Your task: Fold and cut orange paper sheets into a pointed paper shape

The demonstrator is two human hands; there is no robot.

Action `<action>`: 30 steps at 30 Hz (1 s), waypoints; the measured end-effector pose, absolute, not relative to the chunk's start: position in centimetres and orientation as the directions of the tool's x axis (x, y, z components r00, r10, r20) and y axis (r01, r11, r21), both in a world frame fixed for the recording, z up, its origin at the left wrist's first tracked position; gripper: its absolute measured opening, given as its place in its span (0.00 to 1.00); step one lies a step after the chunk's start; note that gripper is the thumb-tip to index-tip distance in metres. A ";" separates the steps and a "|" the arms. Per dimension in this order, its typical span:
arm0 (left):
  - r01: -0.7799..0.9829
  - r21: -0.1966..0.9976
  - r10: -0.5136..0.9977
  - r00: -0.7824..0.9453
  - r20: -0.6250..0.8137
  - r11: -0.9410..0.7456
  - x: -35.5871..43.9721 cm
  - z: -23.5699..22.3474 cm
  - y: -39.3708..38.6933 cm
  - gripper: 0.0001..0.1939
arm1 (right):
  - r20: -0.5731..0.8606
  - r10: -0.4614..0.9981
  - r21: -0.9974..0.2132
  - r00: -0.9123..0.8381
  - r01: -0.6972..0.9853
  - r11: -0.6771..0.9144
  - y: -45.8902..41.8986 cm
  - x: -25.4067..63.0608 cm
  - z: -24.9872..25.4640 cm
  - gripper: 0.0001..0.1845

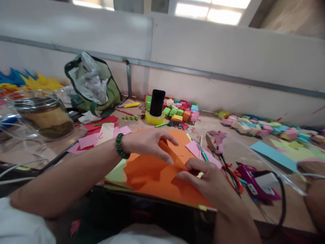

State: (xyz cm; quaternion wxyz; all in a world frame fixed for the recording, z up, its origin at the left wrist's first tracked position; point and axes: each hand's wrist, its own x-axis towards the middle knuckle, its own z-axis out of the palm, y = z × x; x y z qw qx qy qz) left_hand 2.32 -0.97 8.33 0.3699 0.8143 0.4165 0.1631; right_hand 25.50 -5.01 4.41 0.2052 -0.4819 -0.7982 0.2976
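Note:
An orange strip of paper (175, 156) is raised at a slant above larger orange sheets (149, 173) on the table. My right hand (205, 176) pinches its lower right end between thumb and bent fingers. Over the strip's upper left end hovers my left hand (148, 144), thumb and fingers apart on either side of it; whether they touch it is hard to see. A green bead bracelet (122, 145) circles my left wrist. Yellow-green sheets (116, 174) stick out beneath the orange ones.
A phone (157, 103) leans upright in a yellow tape roll (154, 118), before colourful folded paper blocks (186, 113). Right lie a pink glue gun (218, 140), orange-handled scissors (237, 181) and a purple device (257, 183) with a cable. Left are a glass jar (45, 117) and green bag (113, 91). Another person's arm (316, 200) is far right.

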 end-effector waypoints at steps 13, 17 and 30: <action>0.301 0.951 0.631 0.751 -0.196 -0.063 3.9 2.5 3.4 0.08 | -0.050 0.918 -0.656 -0.394 0.706 0.268 -3.3 26.2 2.3 0.20; 0.270 0.960 0.596 0.784 -0.175 -0.073 2.9 2.5 4.0 0.15 | -0.099 0.885 -0.677 -0.456 0.683 0.276 -2.9 26.1 2.1 0.21; 0.355 0.917 0.510 0.831 -0.220 -0.182 3.1 2.2 3.7 0.09 | -0.166 0.830 -0.692 -0.533 0.663 0.287 -3.5 24.7 1.7 0.21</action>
